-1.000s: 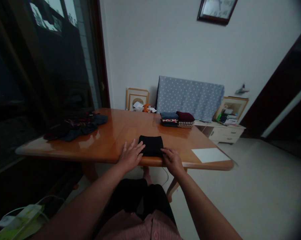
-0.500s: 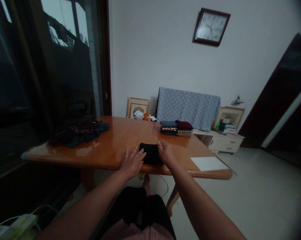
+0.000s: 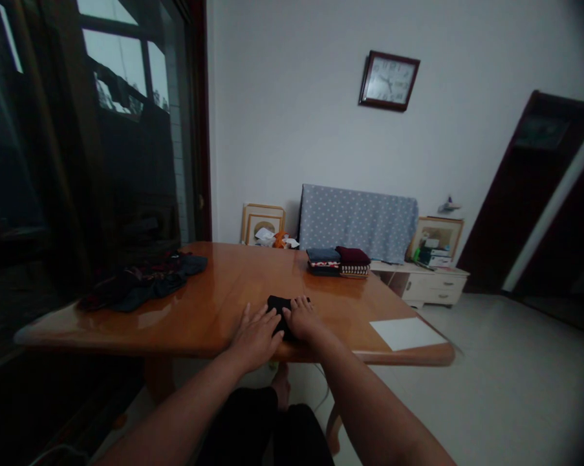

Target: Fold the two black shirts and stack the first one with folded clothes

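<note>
A small folded black cloth (image 3: 276,304) lies near the front edge of the wooden table (image 3: 214,291). My left hand (image 3: 253,335) rests flat beside and on its left edge, fingers stretched out. My right hand (image 3: 302,318) lies on top of the cloth with fingers spread flat, covering most of it. Neither hand grips anything.
A heap of dark unfolded clothes (image 3: 141,281) lies at the table's left. A stack of folded clothes (image 3: 339,261) sits at the far side. A white sheet (image 3: 407,332) lies at the right front corner. Behind stand a dotted-cloth-covered object (image 3: 358,219), picture frames and a low white cabinet (image 3: 432,287).
My right hand moved from the cloth's right edge over to its top, and the cloth now shows smaller, folded over leftward. The camera tilted upward.
</note>
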`<state>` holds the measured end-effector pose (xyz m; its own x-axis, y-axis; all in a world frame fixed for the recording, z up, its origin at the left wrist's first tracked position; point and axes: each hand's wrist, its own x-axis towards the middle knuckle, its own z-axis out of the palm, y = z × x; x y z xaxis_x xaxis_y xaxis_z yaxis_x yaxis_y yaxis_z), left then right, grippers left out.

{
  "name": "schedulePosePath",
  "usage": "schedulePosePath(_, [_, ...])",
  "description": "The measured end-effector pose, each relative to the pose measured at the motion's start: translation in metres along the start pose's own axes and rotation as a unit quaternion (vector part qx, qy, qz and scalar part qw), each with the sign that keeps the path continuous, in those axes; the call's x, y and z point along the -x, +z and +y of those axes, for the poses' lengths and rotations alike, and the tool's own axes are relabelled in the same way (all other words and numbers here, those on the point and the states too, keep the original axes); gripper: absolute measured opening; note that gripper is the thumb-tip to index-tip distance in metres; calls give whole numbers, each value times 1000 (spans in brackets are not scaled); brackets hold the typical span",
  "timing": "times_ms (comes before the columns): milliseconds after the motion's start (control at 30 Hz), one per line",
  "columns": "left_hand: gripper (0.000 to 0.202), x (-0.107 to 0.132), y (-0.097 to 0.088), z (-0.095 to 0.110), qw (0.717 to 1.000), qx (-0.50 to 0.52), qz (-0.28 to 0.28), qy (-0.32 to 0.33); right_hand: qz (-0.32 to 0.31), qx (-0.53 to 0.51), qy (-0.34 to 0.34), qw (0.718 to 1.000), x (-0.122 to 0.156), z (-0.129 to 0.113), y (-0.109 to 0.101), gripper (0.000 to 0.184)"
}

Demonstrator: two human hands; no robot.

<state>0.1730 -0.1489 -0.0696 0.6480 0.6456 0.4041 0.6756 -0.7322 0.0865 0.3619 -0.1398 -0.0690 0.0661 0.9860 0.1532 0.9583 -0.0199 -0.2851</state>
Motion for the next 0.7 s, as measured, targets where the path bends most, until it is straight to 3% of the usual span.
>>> schedulePosePath(133, [51, -37, -3, -3, 999, 31, 26, -5, -9, 9, -1, 1000, 1, -1, -3, 67])
schedulePosePath(267, [58, -66, 8, -11, 998, 65, -27, -1, -13, 15, -4, 1000, 1, -1, -5, 62])
schedulePosePath(433, [68, -69, 25, -20, 986, 99, -124, -49, -18, 18, -2, 1000, 0, 0, -5, 60])
schedulePosePath(700, [71, -72, 38, -29, 986, 76, -140, -52, -19, -3, 0, 1000, -1, 2, -7, 63])
